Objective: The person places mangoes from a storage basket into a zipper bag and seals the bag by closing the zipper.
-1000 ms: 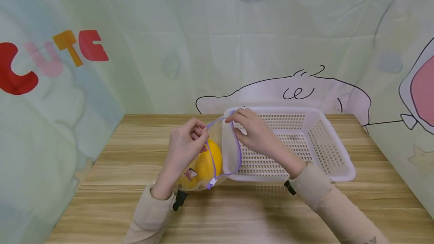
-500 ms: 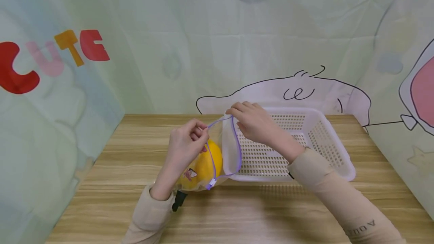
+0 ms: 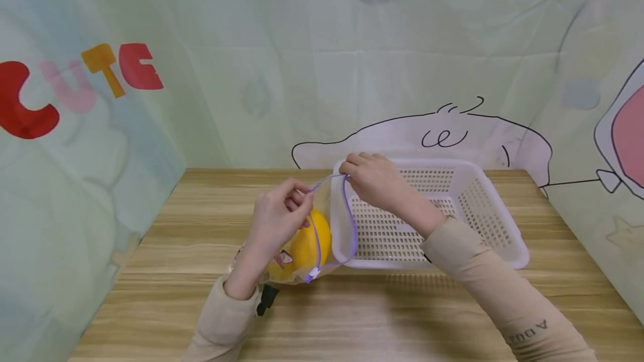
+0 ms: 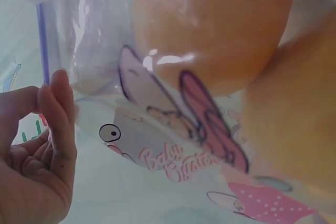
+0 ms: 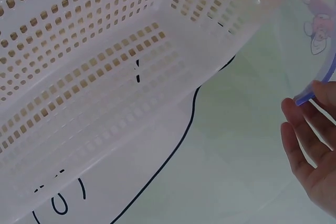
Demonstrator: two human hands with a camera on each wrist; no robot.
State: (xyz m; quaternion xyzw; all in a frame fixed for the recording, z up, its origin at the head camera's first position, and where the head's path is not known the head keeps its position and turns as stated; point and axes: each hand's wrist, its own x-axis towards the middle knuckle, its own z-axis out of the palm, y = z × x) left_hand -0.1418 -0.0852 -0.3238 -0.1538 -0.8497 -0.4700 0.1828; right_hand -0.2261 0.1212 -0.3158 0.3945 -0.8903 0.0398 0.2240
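A clear zip bag (image 3: 283, 258) with cartoon prints and a purple zip edge lies on its side, its mouth spread toward the right. Inside it are rounded yellow-orange things (image 3: 318, 233); two show through the film in the left wrist view, their kind unclear. My left hand (image 3: 279, 214) pinches the upper near part of the purple edge between thumb and fingertips. At the far corner of the mouth, my right hand (image 3: 374, 180) pinches the zip edge, its thumb hidden in the head view. A white zip slider (image 3: 314, 272) sits at the near corner.
A white perforated basket (image 3: 503, 233) stands just right of the bag, under my right forearm, with the bag's mouth overlapping its left rim. Behind the wooden table (image 3: 191, 228) hangs a printed cloth backdrop (image 3: 226, 71).
My right hand has turned over the far corner and brought its thumb and fingers together on the zip edge. The left hand keeps its pinch, nearly still.
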